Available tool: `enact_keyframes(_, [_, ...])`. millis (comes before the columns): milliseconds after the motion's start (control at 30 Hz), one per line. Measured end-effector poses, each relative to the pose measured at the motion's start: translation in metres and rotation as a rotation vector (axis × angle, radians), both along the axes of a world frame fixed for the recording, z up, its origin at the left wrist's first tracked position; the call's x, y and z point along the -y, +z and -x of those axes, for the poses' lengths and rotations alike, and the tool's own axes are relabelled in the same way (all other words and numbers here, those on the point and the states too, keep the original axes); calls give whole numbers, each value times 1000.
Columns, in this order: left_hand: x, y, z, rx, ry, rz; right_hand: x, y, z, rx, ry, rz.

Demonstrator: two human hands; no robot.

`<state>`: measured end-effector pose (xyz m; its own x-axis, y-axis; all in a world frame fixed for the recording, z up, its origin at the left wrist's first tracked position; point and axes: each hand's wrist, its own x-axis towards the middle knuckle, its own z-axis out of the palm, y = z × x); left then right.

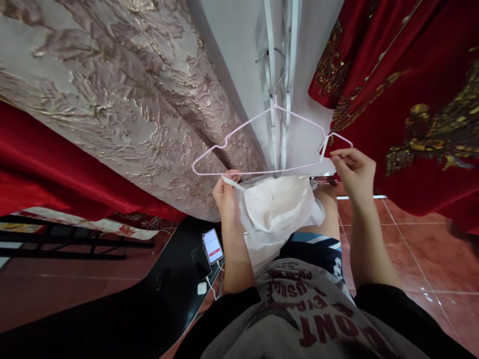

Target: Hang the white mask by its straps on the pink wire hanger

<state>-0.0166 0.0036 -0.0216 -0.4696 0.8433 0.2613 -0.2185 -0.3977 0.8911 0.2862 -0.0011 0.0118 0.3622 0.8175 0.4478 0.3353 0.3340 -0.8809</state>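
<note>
A pale pink clothes hanger hangs by its metal hook from a white rack in front of me. Below its bottom bar drapes a white garment with thin straps. My left hand is closed on the left strap, close under the bottom bar, partly behind it. One strap loops over the hanger's right notch. My right hand pinches white fabric of the garment at the right end of the bar. The lower part of the garment hangs in front of my legs.
Pinkish embossed fabric hangs on the left, above red cloth. A red dress with gold embroidery hangs at the right. Two phones, one with a lit screen, and a white charger case lie on a black surface.
</note>
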Motion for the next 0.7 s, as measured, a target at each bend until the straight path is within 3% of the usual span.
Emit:
enact_keyframes(133, [-1, -2, 1, -15, -24, 0, -11, 13, 5, 60, 219, 95])
enact_keyframes(300, [-4, 3, 6, -50, -30, 0, -20, 11, 19, -101, 202, 52])
enact_keyframes(533, [-1, 8, 8, -56, -32, -15, -18, 14, 14, -93, 344, 255])
enact_keyframes(700, [-2, 4, 5, -43, -54, -12, -16, 16, 6, -151, 277, 186])
